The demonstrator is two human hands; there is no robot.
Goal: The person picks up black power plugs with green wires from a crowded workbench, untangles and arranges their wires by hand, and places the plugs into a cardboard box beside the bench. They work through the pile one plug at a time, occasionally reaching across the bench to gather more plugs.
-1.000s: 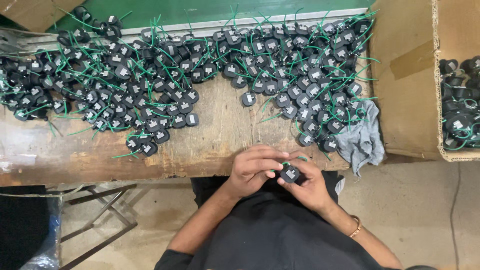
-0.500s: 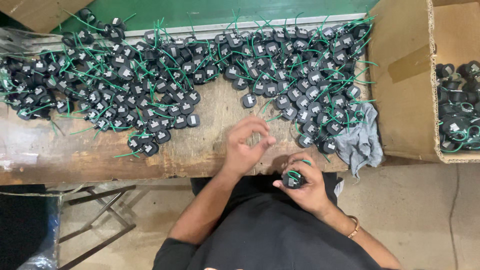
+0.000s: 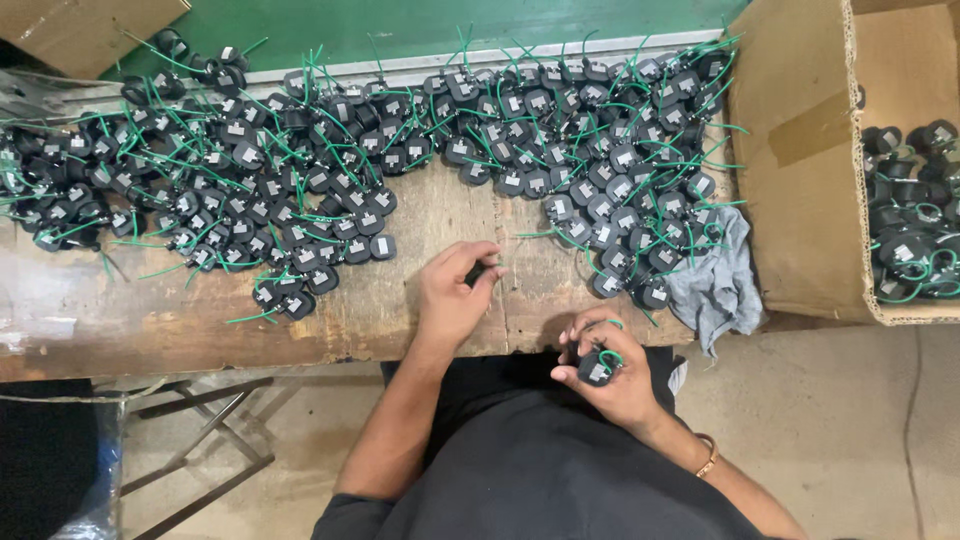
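A worn wooden bench (image 3: 200,310) runs across the room, its top scratched and stained, pale at the near edge. Everything here sits in relation to it. Across its far half lies a heap of small black parts with green wires (image 3: 300,190), thick at the left, thinning toward the middle and thick again toward the right end, with a bare patch of wood at the near middle. Behind the bench is a green surface (image 3: 420,25) edged by a pale strip. At the bench's far left corner sits part of a cardboard box (image 3: 90,25). At its right end a crumpled grey rag (image 3: 715,285) hangs over the near edge, and just beyond it stands an open cardboard carton (image 3: 800,150) holding more of the same black parts. Under the bench show metal legs (image 3: 200,440) and a grey concrete floor (image 3: 860,420).

The person's left hand (image 3: 450,295) rests on the bare patch, fingers pinched on a small black part (image 3: 476,272) lying there. The right hand (image 3: 605,365) hovers just off the near edge, above the lap, fingers curled tight around another black part with a green wire (image 3: 598,368)
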